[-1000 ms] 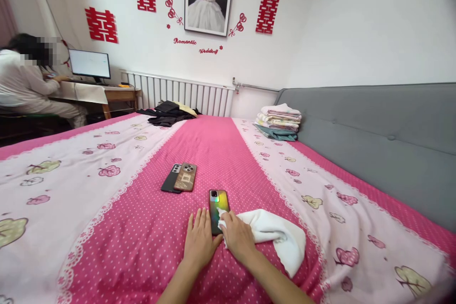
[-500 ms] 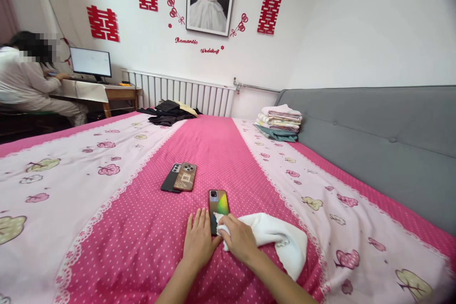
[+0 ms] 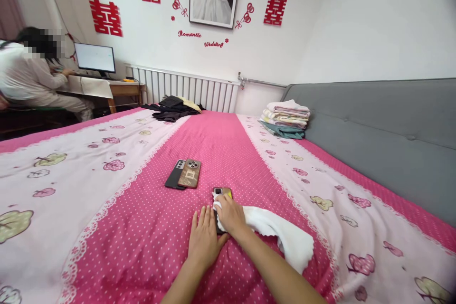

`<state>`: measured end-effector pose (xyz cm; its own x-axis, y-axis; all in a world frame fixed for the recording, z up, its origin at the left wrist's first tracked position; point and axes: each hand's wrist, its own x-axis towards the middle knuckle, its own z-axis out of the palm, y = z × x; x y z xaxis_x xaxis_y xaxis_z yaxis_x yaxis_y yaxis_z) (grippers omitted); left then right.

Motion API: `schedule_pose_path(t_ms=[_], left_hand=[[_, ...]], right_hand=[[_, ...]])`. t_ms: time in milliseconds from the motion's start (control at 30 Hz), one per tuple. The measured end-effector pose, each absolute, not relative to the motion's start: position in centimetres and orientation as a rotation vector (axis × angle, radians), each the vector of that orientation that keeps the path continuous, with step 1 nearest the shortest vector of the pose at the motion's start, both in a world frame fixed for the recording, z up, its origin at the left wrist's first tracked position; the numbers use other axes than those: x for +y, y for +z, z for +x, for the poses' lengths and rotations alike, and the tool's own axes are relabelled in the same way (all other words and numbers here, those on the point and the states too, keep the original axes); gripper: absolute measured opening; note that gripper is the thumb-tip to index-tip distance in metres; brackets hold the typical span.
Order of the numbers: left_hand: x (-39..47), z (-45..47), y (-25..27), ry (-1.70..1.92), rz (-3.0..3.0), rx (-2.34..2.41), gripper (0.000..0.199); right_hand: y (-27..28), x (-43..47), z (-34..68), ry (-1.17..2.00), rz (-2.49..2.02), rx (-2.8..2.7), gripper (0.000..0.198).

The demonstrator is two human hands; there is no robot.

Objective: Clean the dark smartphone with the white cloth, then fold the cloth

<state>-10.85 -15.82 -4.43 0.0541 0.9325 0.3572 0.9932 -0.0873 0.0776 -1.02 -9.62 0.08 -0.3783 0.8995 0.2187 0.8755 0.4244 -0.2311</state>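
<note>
A smartphone [image 3: 222, 192] lies back up on the pink bedspread, its camera end pointing away from me. My right hand [image 3: 228, 213] grips a white cloth [image 3: 281, 228] and presses a bunched part of it onto the phone's back, hiding most of it. The cloth's loose end trails to the right over the bed. Flat along the phone's left edge lies my left hand [image 3: 205, 237], fingers stretched out and thumb by the lower end. Farther off to the left, a brown patterned phone [image 3: 190, 174] partly overlaps a black phone [image 3: 174, 176].
Dark clothes [image 3: 173, 108] lie at the bed's far edge. A stack of folded cloths [image 3: 287, 116] stands against the grey headboard [image 3: 374, 123]. At far left a person [image 3: 32, 71] sits at a desk with a monitor [image 3: 95, 58]. A radiator [image 3: 185, 86] lines the wall.
My right hand has slid the cloth up the phone toward the camera end, covering more of its back. My left hand stays beside the phone. The whole view has shifted slightly.
</note>
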Motion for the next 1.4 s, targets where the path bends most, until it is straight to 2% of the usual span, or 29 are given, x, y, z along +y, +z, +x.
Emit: schedule_pose_path(t_ms=[333, 700, 1033, 1400], left_hand=[[-15.9, -10.6, -4.3, -0.408, -2.162, -2.047, 0.074], [-16.0, -10.5, -3.8, -0.369, -2.18, -2.051, 0.075], [-15.8, -10.9, -4.7, -0.399, -2.139, -1.983, 0.071], [-15.7, -11.0, -3.9, -0.365, -2.152, -1.991, 0.07]], right_hand=[[-0.8, -4.8, -2.7, 0.07, -1.619, -2.31, 0.024], [-1.1, -2.0, -1.4, 0.113, -1.597, -2.315, 0.026], [-1.2, -3.3, -0.7, 0.108, -1.641, -2.282, 0.025], [-0.6, -8.7, 1.0, 0.109, -1.596, -2.282, 0.022]])
